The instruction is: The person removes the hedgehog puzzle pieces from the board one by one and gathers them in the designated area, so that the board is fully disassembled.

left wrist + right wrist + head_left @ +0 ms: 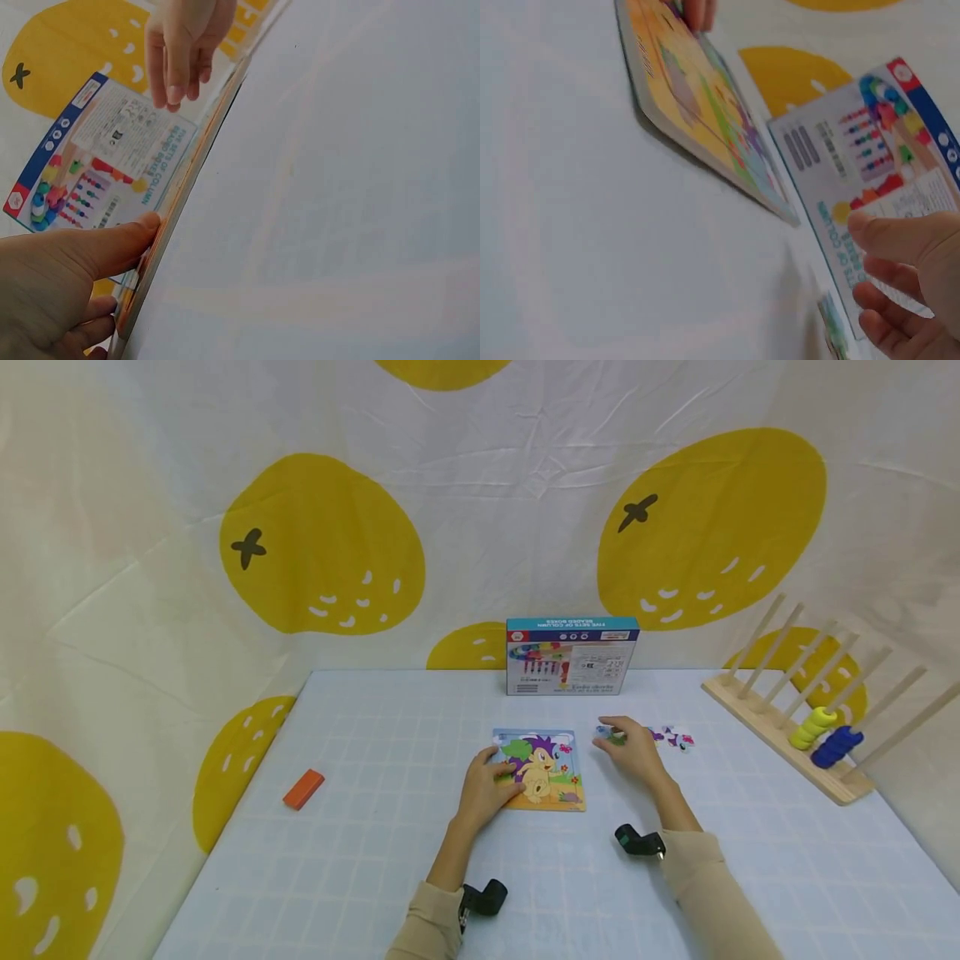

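A square jigsaw puzzle (558, 793) with a hedgehog picture lies flat on the table. My left hand (483, 785) rests on its left side; in the left wrist view the thumb (124, 244) touches the board's edge. To the right of the puzzle, my right hand (633, 750) hovers by several loose puzzle pieces (681, 739), partly covering them. Seen from the right wrist, the right hand (915, 285) has relaxed, parted fingers with nothing between them, and one piece (831, 324) lies below it.
Behind the puzzle stands a cardboard toy box (570, 660). At the right is a wooden peg rack (780, 735) with yellow beads (812, 727) and blue beads (836, 746). An orange-red block (303, 789) lies at the left. A patterned cloth (510, 527) hangs behind the table.
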Available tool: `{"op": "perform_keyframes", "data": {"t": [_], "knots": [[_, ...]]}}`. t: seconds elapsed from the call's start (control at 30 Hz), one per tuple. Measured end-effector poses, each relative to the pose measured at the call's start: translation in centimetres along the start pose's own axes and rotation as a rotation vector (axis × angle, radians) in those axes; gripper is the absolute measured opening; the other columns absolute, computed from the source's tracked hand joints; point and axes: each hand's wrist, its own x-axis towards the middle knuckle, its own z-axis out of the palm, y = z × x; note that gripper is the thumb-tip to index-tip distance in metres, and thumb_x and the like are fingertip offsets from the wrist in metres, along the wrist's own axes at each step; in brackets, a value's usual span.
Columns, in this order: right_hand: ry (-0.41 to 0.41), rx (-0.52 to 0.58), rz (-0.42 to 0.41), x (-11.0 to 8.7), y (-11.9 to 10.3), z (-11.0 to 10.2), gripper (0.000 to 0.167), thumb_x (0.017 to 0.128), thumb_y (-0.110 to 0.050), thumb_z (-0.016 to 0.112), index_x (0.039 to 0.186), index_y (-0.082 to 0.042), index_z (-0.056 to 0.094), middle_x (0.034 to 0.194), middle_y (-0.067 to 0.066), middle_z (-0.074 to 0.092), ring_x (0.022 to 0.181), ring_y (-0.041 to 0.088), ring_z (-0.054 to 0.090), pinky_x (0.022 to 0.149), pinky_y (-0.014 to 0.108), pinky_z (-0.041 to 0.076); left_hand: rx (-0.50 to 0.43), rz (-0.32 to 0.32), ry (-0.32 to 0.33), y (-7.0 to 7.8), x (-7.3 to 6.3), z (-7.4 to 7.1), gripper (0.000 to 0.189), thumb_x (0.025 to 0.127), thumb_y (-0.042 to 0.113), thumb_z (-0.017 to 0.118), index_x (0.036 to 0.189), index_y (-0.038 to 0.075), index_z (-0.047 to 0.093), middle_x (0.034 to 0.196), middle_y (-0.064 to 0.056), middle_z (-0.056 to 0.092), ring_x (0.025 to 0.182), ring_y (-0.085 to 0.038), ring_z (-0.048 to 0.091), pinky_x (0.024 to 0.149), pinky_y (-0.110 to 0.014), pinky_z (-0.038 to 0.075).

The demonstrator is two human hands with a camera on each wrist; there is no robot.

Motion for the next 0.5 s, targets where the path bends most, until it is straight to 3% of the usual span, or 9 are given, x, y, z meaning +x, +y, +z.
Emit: {"op": "perform_keyframes", "data": {"t": [0.1, 0.2, 0.5], "knots": [[-0.010, 0.030, -0.036, -0.8, -1.3, 1.4, 0.039, 0.085, -0.011, 0.069, 0.119, 0.005, 0.059, 0.112, 0.022, 0.063, 0.090, 0.030, 0.061, 0.078, 0.042, 0.052, 0.007, 0.005, 0.004, 0.0, 0.0, 0.0, 0.037, 0.077, 0.028, 0.077, 0.106, 0.005, 0.072, 0.136, -0.018, 0.048, 0.126, -0.036, 0.043, 0.105, -0.048, 0.035], [-0.039, 0.049, -0.070, -1.3, -2.5, 2.6, 0.036, 0.084, -0.011, 0.069, 0.116, 0.006, 0.061, 0.107, 0.020, 0.065, 0.085, 0.026, 0.062, 0.074, 0.038, 0.052, 0.004, 0.006, 0.003, 0.0, 0.0, -0.1, 0.037, 0.077, 0.028, 0.078, 0.106, 0.005, 0.072, 0.136, -0.018, 0.048, 0.126, -0.036, 0.043, 0.105, -0.048, 0.034], [-0.131, -0.001, -0.123, -1.7, -4.3, 5.3, 0.034, 0.080, -0.015, 0.074, 0.109, 0.001, 0.067, 0.108, 0.015, 0.065, 0.095, 0.029, 0.059, 0.084, 0.045, 0.049, 0.017, 0.013, -0.002, 0.0, 0.0, -0.1, 0.037, 0.078, 0.029, 0.077, 0.106, 0.006, 0.072, 0.136, -0.017, 0.048, 0.126, -0.035, 0.044, 0.105, -0.048, 0.035]]}}
